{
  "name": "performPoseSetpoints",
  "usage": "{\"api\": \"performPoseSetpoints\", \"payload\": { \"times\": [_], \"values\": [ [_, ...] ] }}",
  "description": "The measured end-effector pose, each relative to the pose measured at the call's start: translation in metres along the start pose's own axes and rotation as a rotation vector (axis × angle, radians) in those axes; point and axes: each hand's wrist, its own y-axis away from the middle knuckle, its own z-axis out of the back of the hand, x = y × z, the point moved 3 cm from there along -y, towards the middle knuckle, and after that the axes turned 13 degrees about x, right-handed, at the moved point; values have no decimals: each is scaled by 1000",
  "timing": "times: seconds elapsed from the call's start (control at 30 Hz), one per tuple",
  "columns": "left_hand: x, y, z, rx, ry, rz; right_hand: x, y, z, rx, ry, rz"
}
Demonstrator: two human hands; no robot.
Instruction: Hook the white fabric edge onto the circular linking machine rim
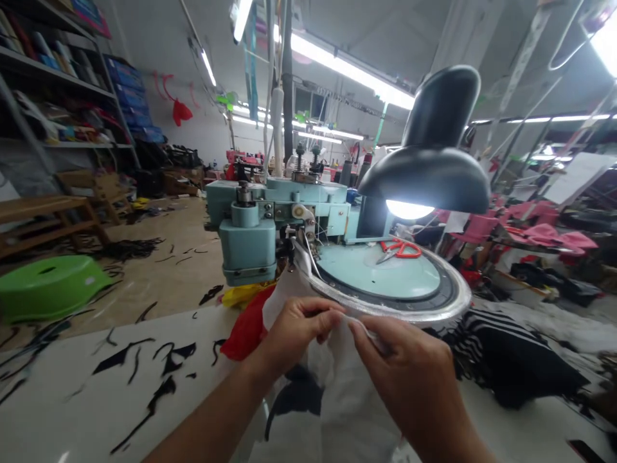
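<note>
The left hand (294, 335) and right hand (405, 373) each pinch the edge of a white knit panel (344, 379) between fingertips, just near the needle ring (385, 310) of a teal linking machine (245, 244).

And there's the white knit fabric (337, 399), soft and bunched, its thin edge pinched tight between the left hand (294, 334) and right hand (405, 379), the upper part rising against the machine's needle ring (385, 310)!

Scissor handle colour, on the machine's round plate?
The scissors have orange-red handles, clearest in the head view.
</note>
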Motion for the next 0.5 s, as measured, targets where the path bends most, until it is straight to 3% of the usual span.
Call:
{"api": "performPoseSetpoints", "payload": {
  "times": [0.07,0.17,0.37,0.5],
  "values": [
    [2,-4,1,-42,105,-38,4,-3,4,-77,61,-1],
    [5,-9,0,-15,231,-14,7,-5,9,-146,100,-11],
    [10,-8,1,33,376,36,6,-5,9,-146,99,-29],
    [9,-7,-2,-1,428,54,9,-9,7,-160,88,-9]
  ]
}}
